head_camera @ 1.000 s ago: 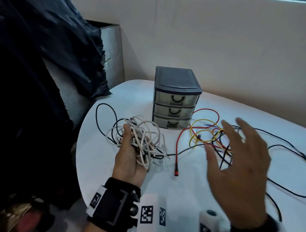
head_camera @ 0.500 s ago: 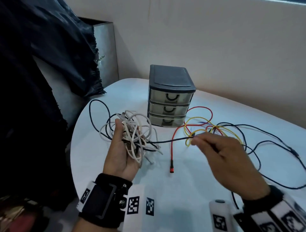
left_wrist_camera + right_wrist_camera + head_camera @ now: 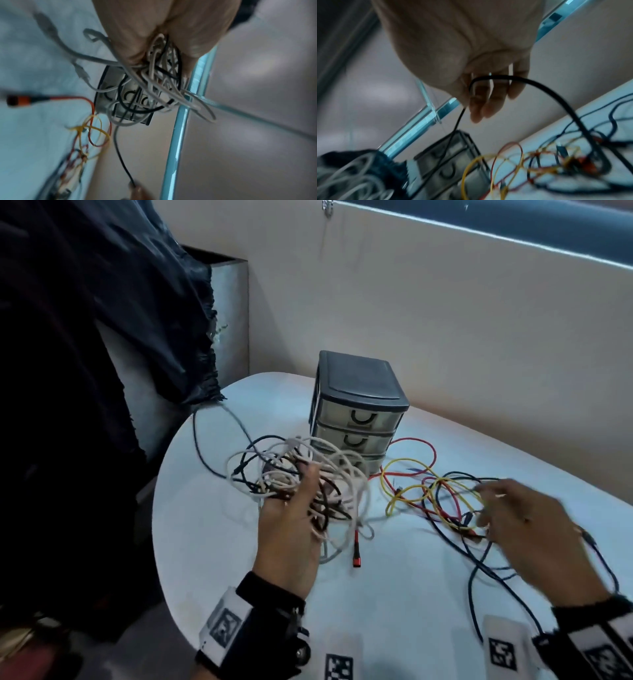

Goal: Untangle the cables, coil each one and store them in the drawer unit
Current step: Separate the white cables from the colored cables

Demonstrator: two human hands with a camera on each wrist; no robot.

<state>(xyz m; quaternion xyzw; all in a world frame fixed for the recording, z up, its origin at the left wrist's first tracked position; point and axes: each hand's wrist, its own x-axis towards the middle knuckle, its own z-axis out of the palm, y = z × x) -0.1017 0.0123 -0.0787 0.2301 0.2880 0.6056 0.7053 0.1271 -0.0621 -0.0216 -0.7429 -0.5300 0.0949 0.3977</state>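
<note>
My left hand point(image 3: 303, 486) grips a tangled bundle of white and black cables point(image 3: 329, 474), lifted above the white table point(image 3: 205, 525); the left wrist view shows the bundle point(image 3: 159, 83) squeezed in my left hand point(image 3: 154, 40). My right hand point(image 3: 486, 501) hovers over a red, yellow and dark blue tangle point(image 3: 438, 498). In the right wrist view, the thumb and forefinger of my right hand point(image 3: 469, 104) pinch a thin black cable point(image 3: 556, 97). The grey drawer unit point(image 3: 356, 405) stands behind the cables with its three drawers shut.
A red cable's plug point(image 3: 356, 558) lies on the table between my hands. Long dark cables point(image 3: 479, 570) trail toward the near right edge. A black plastic sheet point(image 3: 102, 337) hangs at the left beside the table's curved rim. A beige wall runs behind.
My right hand closed on the black cable, then drew it to the right, away from the bundle. My left hand lifted the white bundle higher.
</note>
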